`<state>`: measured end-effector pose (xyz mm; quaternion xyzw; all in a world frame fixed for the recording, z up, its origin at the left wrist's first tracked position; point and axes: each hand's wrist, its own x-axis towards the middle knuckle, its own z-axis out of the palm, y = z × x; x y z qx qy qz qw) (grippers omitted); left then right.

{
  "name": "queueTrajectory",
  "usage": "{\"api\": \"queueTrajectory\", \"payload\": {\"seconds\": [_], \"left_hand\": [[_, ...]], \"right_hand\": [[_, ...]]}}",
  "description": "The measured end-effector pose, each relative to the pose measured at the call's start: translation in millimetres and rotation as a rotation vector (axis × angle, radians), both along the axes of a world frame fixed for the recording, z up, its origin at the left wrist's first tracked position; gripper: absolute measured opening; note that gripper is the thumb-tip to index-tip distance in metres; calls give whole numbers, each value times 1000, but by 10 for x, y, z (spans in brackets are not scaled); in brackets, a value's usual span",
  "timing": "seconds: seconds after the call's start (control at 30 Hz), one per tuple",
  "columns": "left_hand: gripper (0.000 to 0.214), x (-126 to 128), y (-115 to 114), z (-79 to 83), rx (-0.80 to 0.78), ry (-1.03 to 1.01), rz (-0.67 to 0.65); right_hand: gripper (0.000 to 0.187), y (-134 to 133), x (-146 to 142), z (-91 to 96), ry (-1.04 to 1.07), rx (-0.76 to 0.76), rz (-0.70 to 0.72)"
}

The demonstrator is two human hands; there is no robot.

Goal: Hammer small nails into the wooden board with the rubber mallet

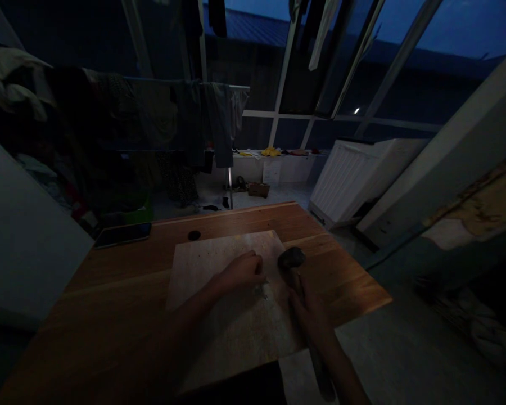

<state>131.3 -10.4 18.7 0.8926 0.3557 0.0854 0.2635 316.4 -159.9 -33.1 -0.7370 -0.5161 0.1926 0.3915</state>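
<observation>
A pale wooden board [227,315] lies on the wooden table. My left hand [241,271] is over its upper middle, thumb and fingers pinched together; whatever they may hold is too small and dark to make out. Just below those fingertips is a little cluster of small shiny pieces [261,290], possibly nails. A row of small dark dots, nails or holes, runs along the far part of the board. My right hand [310,309] is closed round the handle of a hammer [292,257], its dark head above the board's right edge.
On the table [122,270], a phone [123,235] lies at the far left, near a dark round spot [194,234]. Beyond stand a drying rack with clothes [219,112] and a white ribbed cabinet-like piece [341,174]. The room is dim.
</observation>
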Motion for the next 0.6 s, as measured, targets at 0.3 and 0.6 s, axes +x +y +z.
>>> {"api": "queueTrajectory", "payload": {"seconds": [0.3,0.6], "left_hand": [[13,251,-111,220,102,249,27],[13,281,398,-131,46,-198,255]], "right_hand": [[63,0,-60,74,-43,3,6],[59,-16,-68,69,-54,-24,-15]]}}
